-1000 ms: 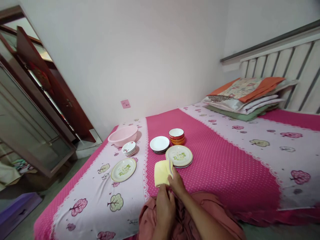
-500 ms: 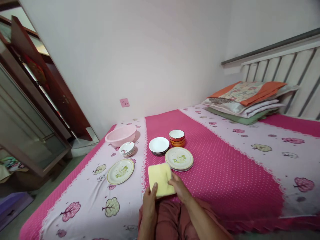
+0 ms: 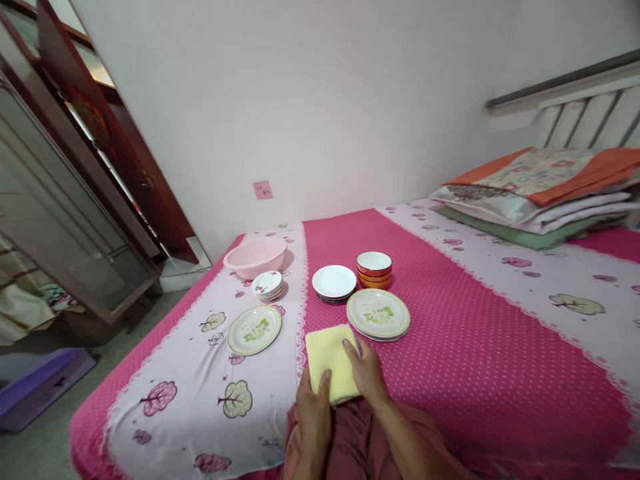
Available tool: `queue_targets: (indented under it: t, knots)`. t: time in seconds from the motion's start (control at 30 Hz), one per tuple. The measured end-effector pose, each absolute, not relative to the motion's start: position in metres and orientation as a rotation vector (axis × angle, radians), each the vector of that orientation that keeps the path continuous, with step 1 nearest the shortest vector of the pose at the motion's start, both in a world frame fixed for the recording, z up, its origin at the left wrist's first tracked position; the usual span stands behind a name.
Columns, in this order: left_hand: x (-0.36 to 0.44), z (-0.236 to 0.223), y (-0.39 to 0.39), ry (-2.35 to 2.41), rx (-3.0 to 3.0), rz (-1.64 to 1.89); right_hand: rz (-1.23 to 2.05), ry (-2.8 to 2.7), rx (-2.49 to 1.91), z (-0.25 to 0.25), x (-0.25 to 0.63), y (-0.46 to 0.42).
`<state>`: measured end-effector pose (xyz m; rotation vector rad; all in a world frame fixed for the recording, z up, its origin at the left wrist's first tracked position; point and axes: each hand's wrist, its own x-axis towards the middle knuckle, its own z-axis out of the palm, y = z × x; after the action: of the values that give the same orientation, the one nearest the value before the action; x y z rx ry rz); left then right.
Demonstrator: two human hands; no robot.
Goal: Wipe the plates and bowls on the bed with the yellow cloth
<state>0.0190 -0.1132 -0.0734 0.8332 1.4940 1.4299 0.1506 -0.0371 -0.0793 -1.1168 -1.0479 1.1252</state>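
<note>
A folded yellow cloth point(image 3: 331, 363) is held over my lap. My left hand point(image 3: 314, 403) grips its lower left edge, thumb on top and fingers underneath. On the right edge my right hand point(image 3: 366, 368) has its thumb pressed on the cloth, the other fingers behind it. Just beyond lies a small stack of flower-patterned plates point(image 3: 379, 313). Behind that stand a stack of white dishes with dark undersides point(image 3: 335, 281) and a stack of orange and red bowls point(image 3: 374, 264). A single patterned plate point(image 3: 255, 330) lies to the left.
Small floral dishes point(image 3: 267, 284) are stacked near a pink basin point(image 3: 255, 257) at the back left. Folded bedding point(image 3: 540, 190) is piled on the right of the bed point(image 3: 475, 353). A purple box point(image 3: 45, 387) sits on the floor to the left.
My right thumb has moved further onto the cloth's face, near its upper right. Both hands still hold the cloth. The camera view has shifted, and the dishes keep their places.
</note>
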Motion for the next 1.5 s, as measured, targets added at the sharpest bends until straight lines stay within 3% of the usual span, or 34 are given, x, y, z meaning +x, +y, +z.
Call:
queue_targets:
  t: [0.37,0.7,0.97,1.3,1.5]
  knots:
    - [-0.093,-0.044,-0.059,1.371,0.057,1.821,1.506,-0.91,-0.922,-0.095,0.156,-0.026]
    - [-0.136,-0.01,0.0,1.3,-0.146,1.778,1.535,-0.914,-0.892,-0.098,0.152,-0.026]
    - [-0.083,-0.011,-0.06,0.989,0.023,1.868,1.501,-0.931,-0.908,-0.1,0.152,-0.024]
    - [0.029,0.075,-0.039,0.555,0.143,1.808,1.486,-1.001,-0.916,-0.101,0.151,-0.029]
    - [0.066,0.094,-0.032,0.431,0.098,1.745,1.483,-1.055,-0.866,-0.09,0.15,-0.036]
